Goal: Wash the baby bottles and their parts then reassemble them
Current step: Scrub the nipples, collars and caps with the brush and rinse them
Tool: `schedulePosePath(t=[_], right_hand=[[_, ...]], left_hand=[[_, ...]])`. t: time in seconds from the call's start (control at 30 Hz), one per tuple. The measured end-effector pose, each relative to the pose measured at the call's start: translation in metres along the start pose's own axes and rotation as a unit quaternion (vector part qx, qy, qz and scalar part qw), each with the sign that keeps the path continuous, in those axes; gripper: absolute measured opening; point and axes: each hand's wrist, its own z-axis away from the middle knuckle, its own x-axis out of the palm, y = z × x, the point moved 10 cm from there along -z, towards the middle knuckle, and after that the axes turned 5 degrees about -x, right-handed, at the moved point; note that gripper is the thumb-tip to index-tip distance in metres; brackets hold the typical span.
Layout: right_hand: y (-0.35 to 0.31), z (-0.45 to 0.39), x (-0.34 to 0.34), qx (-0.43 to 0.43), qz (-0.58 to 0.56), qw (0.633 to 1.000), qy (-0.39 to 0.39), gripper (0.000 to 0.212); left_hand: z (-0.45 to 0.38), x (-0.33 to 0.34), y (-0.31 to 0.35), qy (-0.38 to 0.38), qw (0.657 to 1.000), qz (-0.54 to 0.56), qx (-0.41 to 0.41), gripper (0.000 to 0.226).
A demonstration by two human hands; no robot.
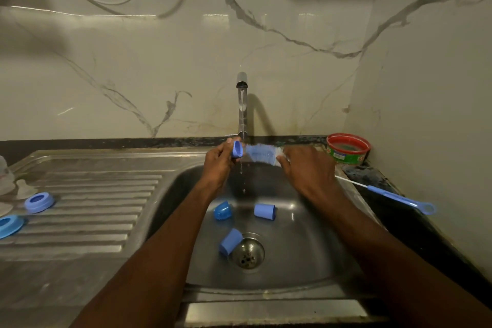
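Brushing a cap under the tap over the sink

The sink [306,261] holds three blue caps [223,210] near its drain. Left hand [217,165] is closed round a fourth cap [237,148]; right hand [306,168] grips a brush [262,153], its handle hidden. On the drainer [87,210] lie two rings [39,202], with teats and a bottle cut off far left. A tub [348,148] stands far right on the worktop [394,210].

A blue cap [237,149] is pinched in the left hand [217,165], the bottle brush [262,153] in the right hand [306,168]. Three blue caps [265,211] lie below the hands; two blue rings [39,202] sit far left.
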Motion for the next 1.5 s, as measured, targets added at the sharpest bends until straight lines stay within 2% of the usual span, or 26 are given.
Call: schedulePosePath(t=[0.03,0.07,0.17,0.2,0.33,0.47,0.53,0.67,0.77,0.9,1.07,1.2,1.37,1.43,1.5], right_hand=[[-0.004,0.001,0.006,-0.021,-0.004,0.999,-0.034,0.027],[-0.005,0.003,0.007,-0.028,0.010,0.999,-0.035,0.030],[0.012,0.000,-0.021,0.035,0.030,0.997,0.060,0.038],[0.016,-0.002,-0.023,0.039,0.025,0.997,0.061,0.038],[0.007,0.001,-0.009,0.007,-0.084,0.996,-0.022,0.047],[-0.002,0.011,0.013,-0.020,-0.072,0.996,-0.055,0.068],[-0.002,0.010,0.014,-0.032,-0.082,0.995,-0.047,0.072],[-0.015,0.010,0.010,-0.106,-0.049,0.993,-0.012,0.044],[-0.007,0.008,0.009,-0.088,0.014,0.996,0.010,0.032],[-0.010,0.005,0.004,-0.085,0.012,0.996,0.027,0.033],[-0.005,0.010,0.002,-0.087,0.070,0.993,0.029,0.035],[-0.011,0.012,-0.004,-0.096,0.022,0.995,0.022,0.043],[0.002,0.006,-0.013,0.005,0.024,0.997,0.079,0.032],[0.007,0.004,-0.003,0.046,0.010,0.998,0.043,0.033],[0.000,0.001,0.009,0.021,0.008,1.000,-0.012,0.037]], left_hand=[[-0.002,-0.004,0.003,0.013,0.999,0.034,0.001,0.031],[-0.003,-0.006,0.006,0.021,0.998,0.067,0.002,0.030],[-0.003,-0.010,0.008,0.022,0.995,0.092,0.005,0.026],[-0.002,-0.008,0.003,0.012,0.997,0.078,-0.005,0.024],[0.000,0.007,-0.011,-0.021,0.999,0.017,-0.024,0.026],[0.004,0.015,-0.010,-0.029,0.999,0.004,-0.016,0.026],[0.006,0.014,-0.010,-0.035,0.999,0.010,-0.024,0.027],[0.007,0.010,-0.010,-0.033,0.999,0.021,-0.029,0.027],[0.007,0.007,-0.010,-0.025,0.999,0.030,-0.036,0.028],[0.006,0.005,-0.009,-0.029,0.998,0.038,-0.035,0.028],[0.007,0.012,-0.002,-0.049,0.999,0.019,-0.010,0.027],[0.005,0.008,-0.008,-0.039,0.999,0.002,-0.014,0.027],[0.003,0.014,-0.019,-0.067,0.997,-0.006,-0.035,0.028],[0.004,0.013,-0.016,-0.057,0.998,-0.023,-0.023,0.028],[0.003,0.006,-0.013,-0.038,0.999,-0.035,-0.007,0.030]])
